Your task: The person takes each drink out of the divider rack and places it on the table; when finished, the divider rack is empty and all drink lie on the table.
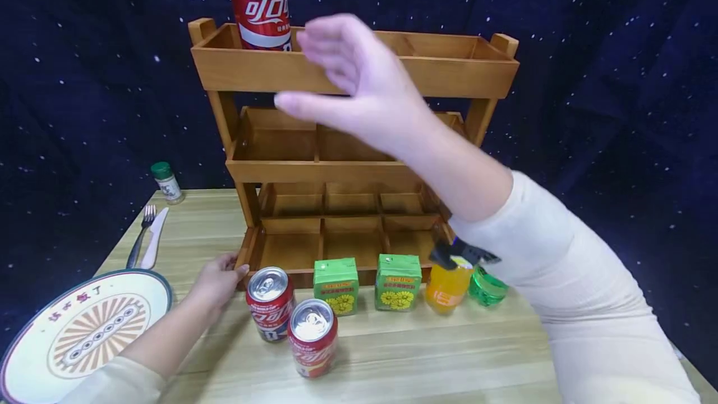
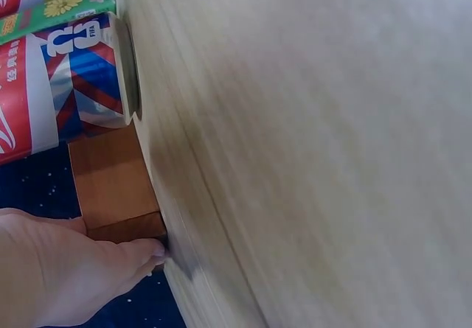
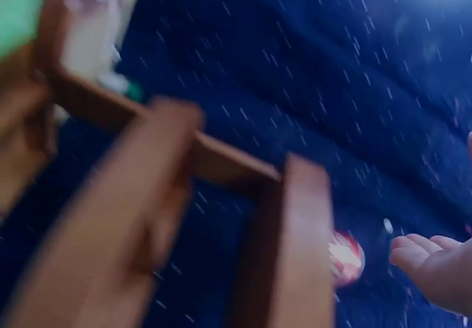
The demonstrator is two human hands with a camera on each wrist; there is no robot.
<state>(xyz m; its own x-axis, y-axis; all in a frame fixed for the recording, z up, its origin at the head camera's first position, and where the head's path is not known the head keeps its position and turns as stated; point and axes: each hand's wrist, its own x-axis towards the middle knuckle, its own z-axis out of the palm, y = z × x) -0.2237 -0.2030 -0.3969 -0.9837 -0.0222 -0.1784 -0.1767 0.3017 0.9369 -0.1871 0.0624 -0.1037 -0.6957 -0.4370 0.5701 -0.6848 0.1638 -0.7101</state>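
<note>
My right hand is raised before the top tier of a wooden three-tier rack, fingers extended and thumb apart, holding nothing. Just left of its fingertips, a red cola can stands upright in the top tier's left end. In the right wrist view the hand shows at the right edge beside the blurred can. Low on the left, my left hand grips the rack's bottom front corner. Up close, its thumb and fingers pinch that wooden end.
Before the rack stand two cola cans, two green drink cartons, an orange drink bottle and a green item. Leftward lie a plate, fork, knife and green-capped shaker.
</note>
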